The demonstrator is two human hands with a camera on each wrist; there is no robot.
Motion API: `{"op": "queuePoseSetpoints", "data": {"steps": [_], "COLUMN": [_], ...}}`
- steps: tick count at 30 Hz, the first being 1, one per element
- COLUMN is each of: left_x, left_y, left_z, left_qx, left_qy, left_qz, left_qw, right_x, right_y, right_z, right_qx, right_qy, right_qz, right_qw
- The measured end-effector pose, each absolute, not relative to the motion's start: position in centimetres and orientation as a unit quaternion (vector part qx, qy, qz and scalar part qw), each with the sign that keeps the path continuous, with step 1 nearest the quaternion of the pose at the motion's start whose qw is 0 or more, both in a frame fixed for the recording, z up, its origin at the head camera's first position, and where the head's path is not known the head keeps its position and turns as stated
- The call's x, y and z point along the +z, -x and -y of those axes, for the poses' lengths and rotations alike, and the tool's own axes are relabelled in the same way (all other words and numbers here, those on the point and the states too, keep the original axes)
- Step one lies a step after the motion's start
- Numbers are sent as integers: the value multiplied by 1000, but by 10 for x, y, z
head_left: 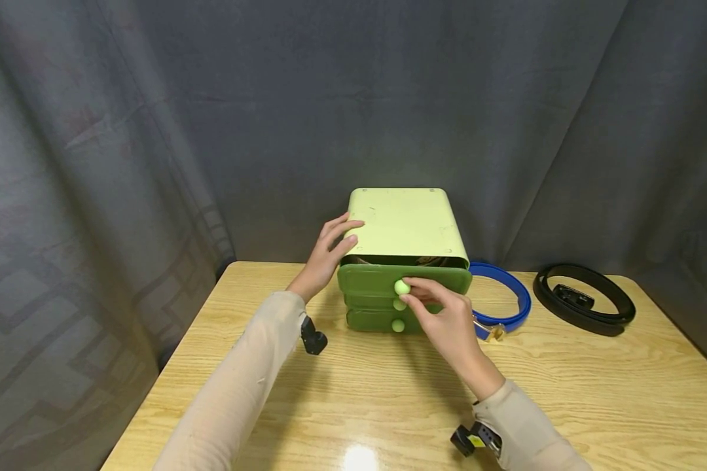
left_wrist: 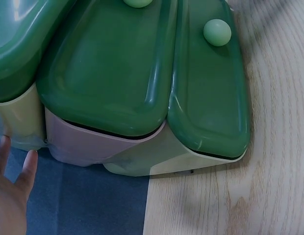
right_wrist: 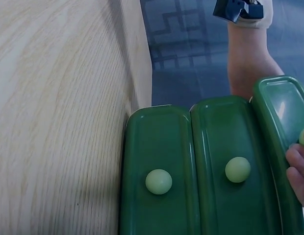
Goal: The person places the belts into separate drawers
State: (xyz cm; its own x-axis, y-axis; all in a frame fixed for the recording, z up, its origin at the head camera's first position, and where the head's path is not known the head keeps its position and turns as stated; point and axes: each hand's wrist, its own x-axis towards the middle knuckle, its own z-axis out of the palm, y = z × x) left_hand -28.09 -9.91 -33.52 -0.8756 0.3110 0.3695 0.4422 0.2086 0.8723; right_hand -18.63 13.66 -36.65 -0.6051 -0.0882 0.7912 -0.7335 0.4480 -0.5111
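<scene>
A small cabinet [head_left: 406, 219] with a pale yellow-green top and several stacked green drawer fronts stands at the table's back. Its top drawer [head_left: 365, 280] is pulled a little out, leaving a dark gap under the lid; something brownish shows inside, too shaded to tell. My right hand [head_left: 450, 324] pinches the round light-green knob [head_left: 402, 287] of that drawer between thumb and fingers. Against the cabinet's upper left edge rests my left hand [head_left: 324, 258], fingers spread over the side and top. The right wrist view shows the lower drawers' knobs [right_wrist: 158, 181] untouched.
Right of the cabinet lies a coiled blue belt [head_left: 521, 297] with a gold-coloured buckle, partly behind the cabinet. Farther right is a coiled black belt [head_left: 601, 320]. The wooden table [head_left: 353, 399] ends at a dark grey curtain [head_left: 283, 131] behind.
</scene>
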Motion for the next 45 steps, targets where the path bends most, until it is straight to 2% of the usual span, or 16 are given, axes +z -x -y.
{"op": "queuePoseSetpoints", "data": {"steps": [23,45], "left_x": [-331,-334], "left_y": [279,280], "left_z": [99,98], "left_qx": [-582,-589], "left_qy": [242,226], "left_qz": [774,773], "left_qw": [58,61], "right_x": [-365,-369], "right_y": [195,203], "right_z": [-135,-133], "right_qx": [458,459], "right_qy": [-253,-252], "right_qz": [782,779], "right_qw": [337,344]}}
